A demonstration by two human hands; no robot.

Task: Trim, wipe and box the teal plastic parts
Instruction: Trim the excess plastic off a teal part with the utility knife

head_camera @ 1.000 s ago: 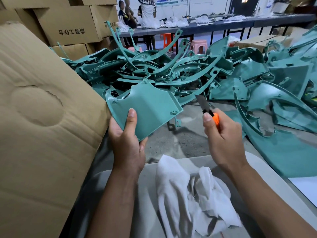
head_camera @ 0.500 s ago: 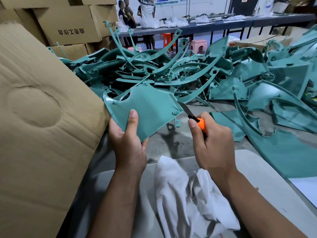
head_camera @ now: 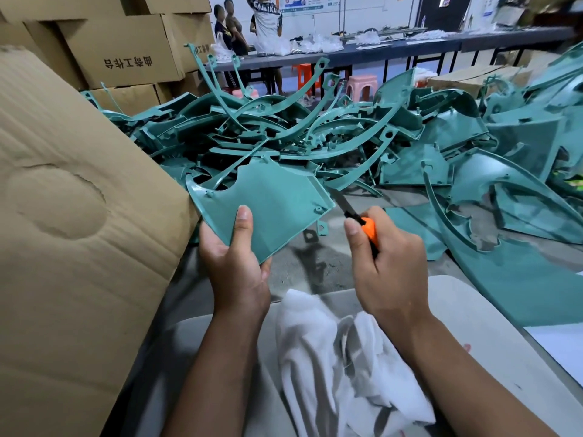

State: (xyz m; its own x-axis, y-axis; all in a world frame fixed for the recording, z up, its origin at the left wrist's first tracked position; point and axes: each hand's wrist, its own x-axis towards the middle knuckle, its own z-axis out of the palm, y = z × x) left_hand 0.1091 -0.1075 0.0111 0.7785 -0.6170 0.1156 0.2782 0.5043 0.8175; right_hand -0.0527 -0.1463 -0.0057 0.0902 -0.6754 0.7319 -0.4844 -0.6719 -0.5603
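Having moved in from the right, the knife (head_camera: 353, 212) blade is meeting the edge of the teal panel (head_camera: 271, 206); the left hand (head_camera: 235, 263) is gripping its lower corner above the white cloth (head_camera: 340, 357), and the right hand (head_camera: 388, 266) is clenching the orange handle.

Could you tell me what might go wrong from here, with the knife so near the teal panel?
1. The knife blade points at the right edge of the teal panel; a slip could carry it toward the left hand, whose thumb lies on the panel face.
2. The panel is gripped only at its lower corner, so blade pressure may twist it.
3. The white cloth lies directly below and could catch trimmings.
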